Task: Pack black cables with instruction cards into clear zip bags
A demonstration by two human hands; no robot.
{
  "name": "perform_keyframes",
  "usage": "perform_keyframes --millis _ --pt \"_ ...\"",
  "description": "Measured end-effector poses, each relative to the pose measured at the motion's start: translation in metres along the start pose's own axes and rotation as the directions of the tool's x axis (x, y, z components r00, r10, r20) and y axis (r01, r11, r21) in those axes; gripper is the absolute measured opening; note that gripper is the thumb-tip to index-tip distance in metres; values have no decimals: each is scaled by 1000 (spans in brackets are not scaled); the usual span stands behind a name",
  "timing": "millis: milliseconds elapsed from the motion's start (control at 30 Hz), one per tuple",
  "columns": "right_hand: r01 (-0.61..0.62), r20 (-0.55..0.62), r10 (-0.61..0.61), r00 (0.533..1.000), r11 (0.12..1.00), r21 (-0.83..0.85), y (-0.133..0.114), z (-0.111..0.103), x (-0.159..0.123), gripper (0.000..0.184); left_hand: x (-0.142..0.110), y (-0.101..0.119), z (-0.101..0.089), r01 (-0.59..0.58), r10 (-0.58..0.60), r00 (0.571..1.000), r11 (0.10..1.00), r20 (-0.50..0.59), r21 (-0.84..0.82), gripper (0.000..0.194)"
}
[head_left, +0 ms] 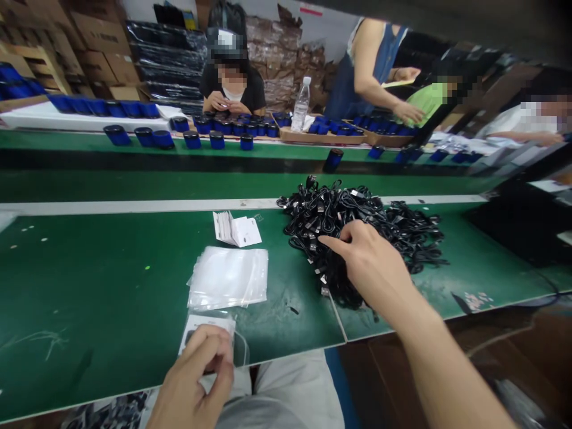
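Note:
At the front edge of the green table, my left hand [199, 372] is closed with its fingertips on a small clear plastic bag [241, 342] that has a white printed card [210, 325] in it. My right hand [369, 256] reaches over a heap of bundled black USB cables [328, 208]; thumb and forefinger are apart, while the other fingertips are hidden behind the hand. A stack of clear plastic bags [229, 277] lies just beyond my left hand. Behind that stack stands a folded wad of white leaflets [236, 229].
Across the green worktop [111, 268], a white strip [134, 207] runs along its back. Blue-and-black cylindrical items [217, 140] line the far bench, with a water bottle [301, 104]. Several people work there. A dark object [518, 220] stands at the right.

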State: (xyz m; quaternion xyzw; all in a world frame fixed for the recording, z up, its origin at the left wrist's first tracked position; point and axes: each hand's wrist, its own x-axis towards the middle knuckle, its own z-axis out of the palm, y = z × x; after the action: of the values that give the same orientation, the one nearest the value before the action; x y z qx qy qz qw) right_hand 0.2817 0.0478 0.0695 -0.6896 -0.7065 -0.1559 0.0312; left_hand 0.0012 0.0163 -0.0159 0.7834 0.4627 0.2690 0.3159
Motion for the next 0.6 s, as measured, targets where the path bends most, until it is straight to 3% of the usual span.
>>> perform_keyframes --millis 100,200,267,367,433,500,600 --pt "273 84 -265 961 955 -118 28 1 21 31 4 1 1 15 -14 999 1000 46 -12 18" --pt "362 88 -355 931 929 -80 37 7 31 26 7 3 0 48 -48 998 999 47 -1 20" --pt "355 -41 -355 934 935 -7 37 14 31 19 8 5 0 77 -78 996 997 36 5 20" --pt "316 -322 -251 913 933 169 31 27 27 10 9 8 0 118 -118 992 993 52 5 21" --pt "288 -376 -197 906 936 203 25 32 26 8 10 9 -1 137 -137 988 990 72 -5 21" --pt "257 -309 -210 927 959 120 19 32 26 6 10 10 -2 147 -145 987 989 75 -15 21" --pt "271 -65 -273 960 962 -32 11 23 29 5 9 10 -2 139 -139 987 990 77 1 20"
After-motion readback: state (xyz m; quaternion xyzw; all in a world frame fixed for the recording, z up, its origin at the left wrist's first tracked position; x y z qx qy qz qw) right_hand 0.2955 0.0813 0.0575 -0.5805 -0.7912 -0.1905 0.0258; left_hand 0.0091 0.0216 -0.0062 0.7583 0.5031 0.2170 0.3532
